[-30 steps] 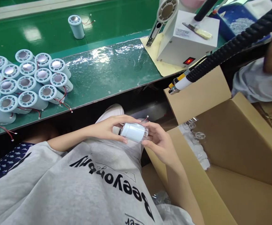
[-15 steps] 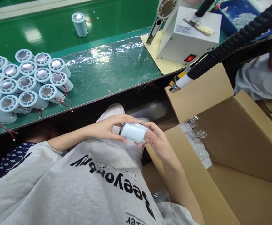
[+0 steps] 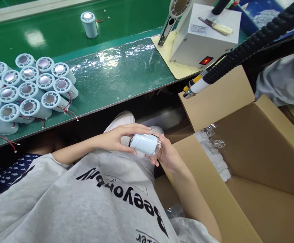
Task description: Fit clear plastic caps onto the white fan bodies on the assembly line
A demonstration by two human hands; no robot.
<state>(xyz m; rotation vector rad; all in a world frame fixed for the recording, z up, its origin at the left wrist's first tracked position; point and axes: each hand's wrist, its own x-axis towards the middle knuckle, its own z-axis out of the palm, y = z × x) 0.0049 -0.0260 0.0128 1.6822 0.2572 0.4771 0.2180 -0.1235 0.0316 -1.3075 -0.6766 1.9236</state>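
Above my lap, a light blue cylinder [image 3: 144,144] lies on its side between my hands. Over its right end sits a clear plastic cap [image 3: 158,147]. My left hand [image 3: 121,136] is closed round the cylinder's left end, thumb on the near side and fingers along the far side. At the capped end, my right hand [image 3: 165,150] grips the cap, its fingers partly hidden behind and below it. On the bench to the left stand several similar light blue cylinders [image 3: 28,89] with silver round centres and thin red and dark wires.
Another blue cylinder [image 3: 89,25] stands on the green belt [image 3: 53,27]. A white box-shaped device [image 3: 205,35] with a lit red switch rests on the bench. A black flexible hose [image 3: 248,47] hangs over an open carton [image 3: 270,148] holding clear plastic parts. Another person's sleeve [image 3: 275,81] is at right.
My right hand has turned round the capped end, its lower fingers now showing beneath it and more of the cap visible. My left hand keeps its hold on the cylinder.
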